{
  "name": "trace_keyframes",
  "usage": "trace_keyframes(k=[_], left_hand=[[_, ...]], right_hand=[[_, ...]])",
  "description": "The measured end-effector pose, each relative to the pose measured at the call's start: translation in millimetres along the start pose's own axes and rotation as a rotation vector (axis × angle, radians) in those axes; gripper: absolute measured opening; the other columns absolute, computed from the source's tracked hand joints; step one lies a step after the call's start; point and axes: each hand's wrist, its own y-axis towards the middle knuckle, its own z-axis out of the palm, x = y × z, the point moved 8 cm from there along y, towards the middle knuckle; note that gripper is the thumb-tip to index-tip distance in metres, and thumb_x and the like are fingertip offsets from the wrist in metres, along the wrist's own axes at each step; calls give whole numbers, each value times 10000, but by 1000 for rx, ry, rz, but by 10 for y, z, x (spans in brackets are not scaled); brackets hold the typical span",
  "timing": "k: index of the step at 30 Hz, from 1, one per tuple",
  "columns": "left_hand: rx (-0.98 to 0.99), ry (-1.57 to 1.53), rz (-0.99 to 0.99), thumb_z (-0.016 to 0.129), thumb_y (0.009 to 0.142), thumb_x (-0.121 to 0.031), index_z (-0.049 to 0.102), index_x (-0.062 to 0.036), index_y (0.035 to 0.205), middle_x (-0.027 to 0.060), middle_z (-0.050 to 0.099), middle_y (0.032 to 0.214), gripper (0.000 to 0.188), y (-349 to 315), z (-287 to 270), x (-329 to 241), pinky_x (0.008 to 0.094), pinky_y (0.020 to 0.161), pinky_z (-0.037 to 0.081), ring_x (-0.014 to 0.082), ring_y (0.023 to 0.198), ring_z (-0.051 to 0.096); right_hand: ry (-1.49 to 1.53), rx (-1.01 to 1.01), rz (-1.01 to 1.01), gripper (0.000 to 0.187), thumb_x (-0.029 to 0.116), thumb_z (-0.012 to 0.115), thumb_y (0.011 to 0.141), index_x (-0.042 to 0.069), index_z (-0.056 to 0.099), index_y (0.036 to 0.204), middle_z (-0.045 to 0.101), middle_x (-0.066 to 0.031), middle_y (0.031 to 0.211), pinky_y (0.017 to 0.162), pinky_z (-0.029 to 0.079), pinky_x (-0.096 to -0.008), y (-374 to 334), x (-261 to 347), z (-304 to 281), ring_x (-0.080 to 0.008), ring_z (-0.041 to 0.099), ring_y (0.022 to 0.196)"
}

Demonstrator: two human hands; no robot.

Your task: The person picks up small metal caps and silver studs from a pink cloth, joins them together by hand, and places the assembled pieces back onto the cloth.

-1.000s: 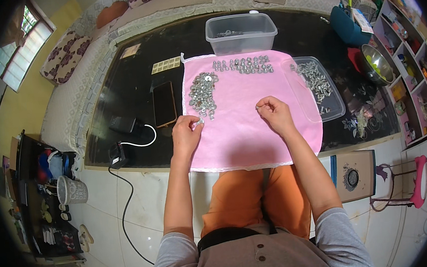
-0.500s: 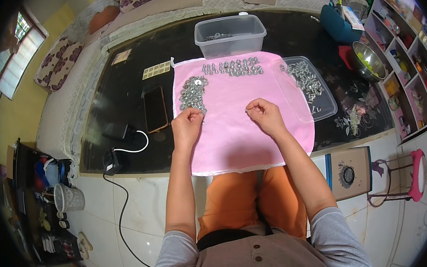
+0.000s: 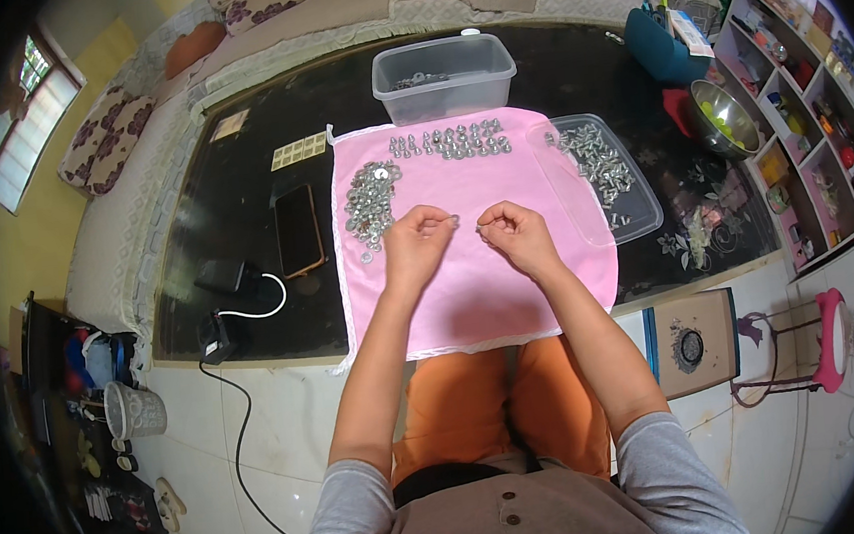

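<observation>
Head view: the left hand (image 3: 417,248) pinches a small shiny disc (image 3: 456,222) in its fingers; the right hand (image 3: 522,241) pinches a small piece (image 3: 480,228) too tiny to identify, a fingertip hold suiting such parts. Both are near each other, apart, over the pink cloth (image 3: 451,310), which probably limits rolling on the worktop (image 3: 240,186). Loose discs (image 3: 370,206) lie left and metal parts (image 3: 599,158) right, apparently for easy reach; metal pieces (image 3: 449,142) stand rowed beyond.

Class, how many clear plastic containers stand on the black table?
2: a deep tub at the far edge of the pink cloth, and a shallow tray overlapping its right side.
</observation>
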Motion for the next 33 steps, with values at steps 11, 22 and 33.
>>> trace_keyframes(k=[11, 22, 33], left_hand=[[108, -244, -58, 600, 739, 0, 564, 28, 840, 56, 598, 745, 110, -57, 358, 132, 170, 599, 461, 77, 668, 560], [71, -179, -49, 609, 730, -2, 575, 22, 827, 44, 596, 732, 106, -34, 332, 190, 167, 585, 453, 63, 648, 548], [87, -265, 45, 591, 737, -26, 606, 13, 832, 52, 606, 772, 103, -74, 368, 76, 189, 595, 460, 81, 656, 572]], right_hand=[[142, 31, 0, 63, 14, 564, 733, -9, 560, 791, 565, -27, 672, 535, 432, -183, 13, 3, -1, -62, 525, 594], [108, 18, -4, 95, 5, 572, 728, -18, 561, 819, 572, -36, 697, 553, 440, -186, 16, 8, 7, -67, 528, 610], [248, 33, 18, 88, -5, 533, 770, -22, 518, 855, 560, -63, 735, 569, 462, -193, 19, 29, -14, -96, 550, 640]])
